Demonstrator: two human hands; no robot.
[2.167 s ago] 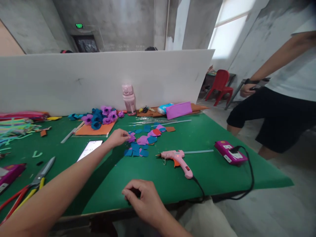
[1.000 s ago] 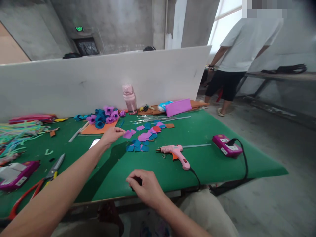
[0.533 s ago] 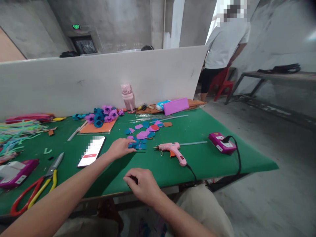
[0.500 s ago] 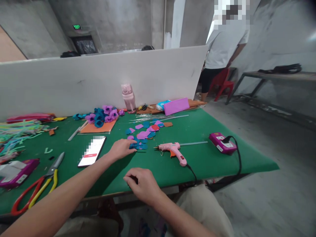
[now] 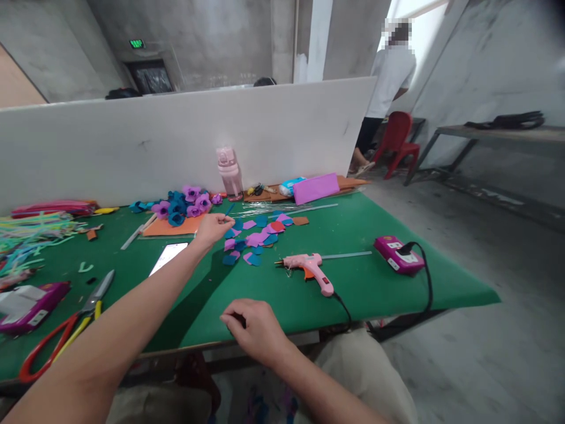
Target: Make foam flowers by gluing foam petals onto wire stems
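My left hand (image 5: 212,227) reaches out over the green table (image 5: 375,294) and is lifted above a scatter of blue, purple and red cut petals (image 5: 256,237). Its fingers pinch a small blue piece (image 5: 230,210) that sticks up from the fingertips. My right hand (image 5: 253,327) rests at the table's near edge, its fingers curled round something small and dark that I cannot make out. A pink glue gun (image 5: 309,268) lies to the right of the petals, its nozzle pointing left.
A phone (image 5: 169,253) lies under my left forearm, and red-and-yellow scissors (image 5: 66,333) lie near left. Finished paper flowers (image 5: 185,205), a pink bottle (image 5: 223,171) and a white board (image 5: 132,147) stand at the back. A purple power strip (image 5: 397,254) lies right. A person (image 5: 388,88) stands beside a red chair (image 5: 399,144).
My left hand has risen from the near edge of the petals and moved further away, now pinching a blue piece. The right hand has stayed put. The person has walked further off.
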